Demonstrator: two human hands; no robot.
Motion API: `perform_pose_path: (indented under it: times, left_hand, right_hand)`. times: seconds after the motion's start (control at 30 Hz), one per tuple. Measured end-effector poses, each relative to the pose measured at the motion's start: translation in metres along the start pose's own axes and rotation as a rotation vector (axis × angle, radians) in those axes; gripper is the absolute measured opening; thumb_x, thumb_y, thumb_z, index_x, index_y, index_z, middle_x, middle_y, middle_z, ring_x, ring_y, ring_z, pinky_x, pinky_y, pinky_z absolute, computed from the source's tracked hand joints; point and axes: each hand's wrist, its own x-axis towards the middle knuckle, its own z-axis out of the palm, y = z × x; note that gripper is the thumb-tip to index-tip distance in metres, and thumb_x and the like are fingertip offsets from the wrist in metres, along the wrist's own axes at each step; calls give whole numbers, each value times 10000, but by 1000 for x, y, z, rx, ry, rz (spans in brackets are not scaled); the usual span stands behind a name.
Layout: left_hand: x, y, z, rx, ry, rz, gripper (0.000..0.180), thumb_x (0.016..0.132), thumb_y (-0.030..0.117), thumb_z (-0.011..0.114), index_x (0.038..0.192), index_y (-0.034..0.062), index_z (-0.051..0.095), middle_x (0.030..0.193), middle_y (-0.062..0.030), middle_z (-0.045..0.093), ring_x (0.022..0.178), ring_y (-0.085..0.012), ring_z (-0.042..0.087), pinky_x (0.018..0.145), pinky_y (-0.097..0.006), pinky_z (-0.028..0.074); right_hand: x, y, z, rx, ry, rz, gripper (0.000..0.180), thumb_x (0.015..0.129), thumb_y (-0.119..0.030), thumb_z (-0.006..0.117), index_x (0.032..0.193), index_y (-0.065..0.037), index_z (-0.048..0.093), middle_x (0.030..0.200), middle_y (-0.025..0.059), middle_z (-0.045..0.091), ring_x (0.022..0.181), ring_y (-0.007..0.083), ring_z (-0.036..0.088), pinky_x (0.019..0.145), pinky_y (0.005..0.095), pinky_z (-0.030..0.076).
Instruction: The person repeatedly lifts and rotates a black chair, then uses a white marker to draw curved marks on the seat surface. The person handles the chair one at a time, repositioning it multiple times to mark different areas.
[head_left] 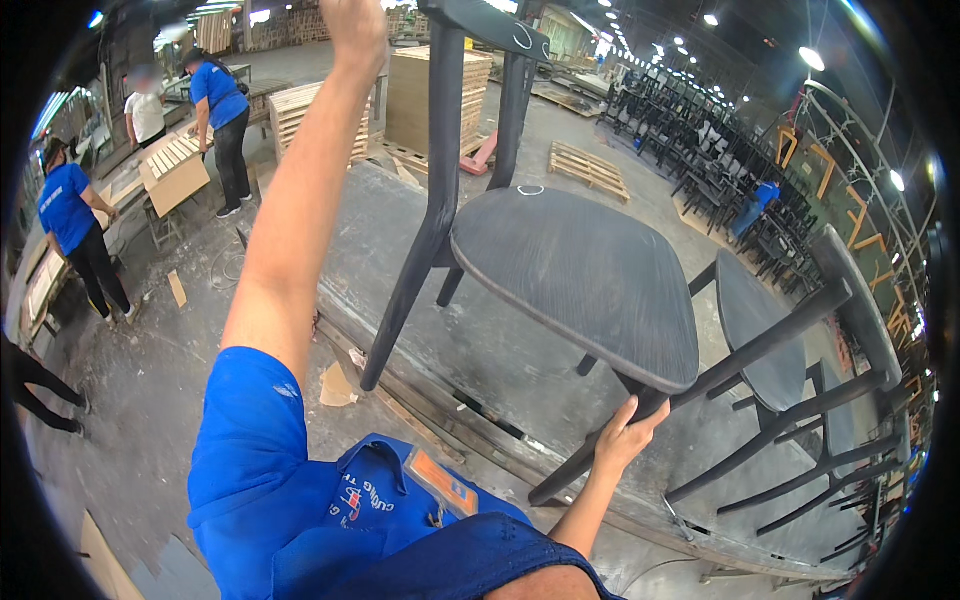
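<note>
A dark grey-black wooden chair point(575, 280) with a rounded seat stands before me on a long grey platform. Pale loop marks show on its seat edge and backrest. My right hand point(625, 437) is wrapped round the chair's near front leg, just below the seat. My left arm stretches up and forward, and my left hand point(356, 35) is beside the backrest, partly cut off by the upper edge. Its fingers look curled; what they hold, if anything, is hidden.
More dark chairs point(765, 325) stand on the platform point(460, 390) to the right. Stacked panels point(425, 105) and a wooden pallet point(590, 170) lie beyond. People in blue shirts work at benches on the left; another point(757, 208) is by massed chairs at far right.
</note>
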Motion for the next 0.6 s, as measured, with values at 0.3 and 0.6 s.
perform_pose_path:
  times: [0.3,0.6]
  left_hand:
    - [42,-11,29,302,-381,233,320,1001,285,405,912,45,598,816,-56,612,705,-137,553,657,-278,468]
    - [21,-73,-36,286,-348,-216,343,1012,316,379,1037,19,547,1065,-133,647,990,-219,612,837,-359,521]
  right_hand:
    - [-6,-17,-4,109,-83,148,527,961,-314,493,1332,8,304,730,154,581,630,286,599,589,386,466]
    - [57,-37,22,4,-9,-5,430,983,-291,476,1280,-2,360,643,117,555,540,213,565,530,355,451]
